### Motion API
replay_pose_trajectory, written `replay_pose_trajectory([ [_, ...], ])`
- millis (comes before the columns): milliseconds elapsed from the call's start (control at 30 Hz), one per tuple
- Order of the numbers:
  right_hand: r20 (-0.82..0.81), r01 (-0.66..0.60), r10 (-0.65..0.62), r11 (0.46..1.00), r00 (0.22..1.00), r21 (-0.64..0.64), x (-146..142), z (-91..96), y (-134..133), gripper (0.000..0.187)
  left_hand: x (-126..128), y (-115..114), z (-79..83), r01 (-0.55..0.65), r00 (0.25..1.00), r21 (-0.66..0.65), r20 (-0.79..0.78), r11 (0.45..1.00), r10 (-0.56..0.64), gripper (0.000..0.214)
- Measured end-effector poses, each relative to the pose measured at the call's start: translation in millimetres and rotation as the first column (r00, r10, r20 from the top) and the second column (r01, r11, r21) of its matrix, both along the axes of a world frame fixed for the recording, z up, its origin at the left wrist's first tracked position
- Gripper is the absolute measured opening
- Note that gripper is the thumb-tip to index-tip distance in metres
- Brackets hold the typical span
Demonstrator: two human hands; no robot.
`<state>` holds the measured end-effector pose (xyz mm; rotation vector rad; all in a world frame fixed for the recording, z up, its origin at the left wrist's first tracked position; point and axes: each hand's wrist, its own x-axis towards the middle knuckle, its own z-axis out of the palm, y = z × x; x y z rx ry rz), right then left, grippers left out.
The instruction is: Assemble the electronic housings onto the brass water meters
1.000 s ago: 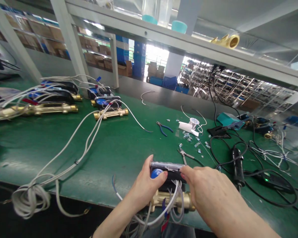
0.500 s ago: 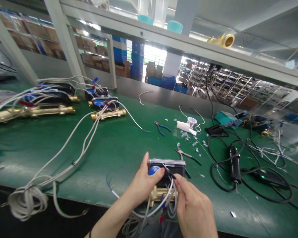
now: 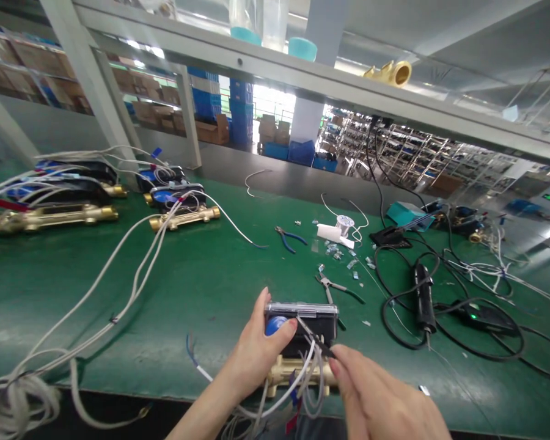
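Head view: left hand point(image 3: 255, 357) wrapped around brass water meter point(image 3: 301, 321), right hand point(image 3: 376, 397) pinching thin dark strip point(image 3: 316, 338) over meter's face; pliers point(image 3: 330, 288) just beyond meter.

Place: a factory assembly workshop (water meters, by the look of them).
Bench: a long green-matted workbench point(image 3: 201, 287) held rows of wired brass water meters point(image 3: 59, 217) and blue-handled pliers point(image 3: 286, 239).
Storage: blue plastic crates point(image 3: 241, 110) and cardboard boxes point(image 3: 208, 131) stood stacked beyond.
Background: metal racks point(image 3: 407, 153) loaded with parts filled the hall.
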<state>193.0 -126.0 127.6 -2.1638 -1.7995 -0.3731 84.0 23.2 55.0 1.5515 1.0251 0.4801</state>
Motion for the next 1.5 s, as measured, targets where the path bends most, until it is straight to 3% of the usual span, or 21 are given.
replay_pose_trajectory([
  [100,0.015,-0.09,0.09,0.996,0.996,-0.01,30,6.1,-10,0.028,-1,1,-0.6,0.02,1.0,0.005,0.005,1.0,-0.02,0.097],
  [300,-0.038,-0.11,0.106,0.986,0.994,-0.127,70,5.9,-4,0.029,-1,3,-15.2,-0.017,0.999,0.044,0.041,0.999,0.015,0.089],
  [567,-0.193,-0.219,0.165,0.928,0.967,-0.303,81,29.1,13,0.028,-3,2,-12.5,0.033,0.999,0.038,0.003,0.999,-0.033,0.088],
  [1033,-0.232,-0.287,0.222,0.908,0.947,-0.306,86,30.4,26,0.027,-6,2,-12.5,0.021,1.0,-0.004,0.0,1.0,-0.021,0.087],
  [1233,-0.217,-0.254,0.207,0.943,0.954,-0.216,76,0.2,19,0.03,-8,2,-11.4,0.045,0.999,-0.009,-0.028,0.999,-0.045,0.085],
  [1367,-0.239,-0.227,0.208,0.972,0.949,-0.055,70,-29.0,5,0.03,-8,3,-13.1,0.044,0.999,-0.021,-0.022,0.999,-0.044,0.087],
  [1500,-0.234,-0.117,0.152,0.98,0.96,0.159,51,-57.4,-2,0.028,-7,3,-16.5,0.028,1.0,-0.029,-0.002,0.999,-0.028,0.091],
])
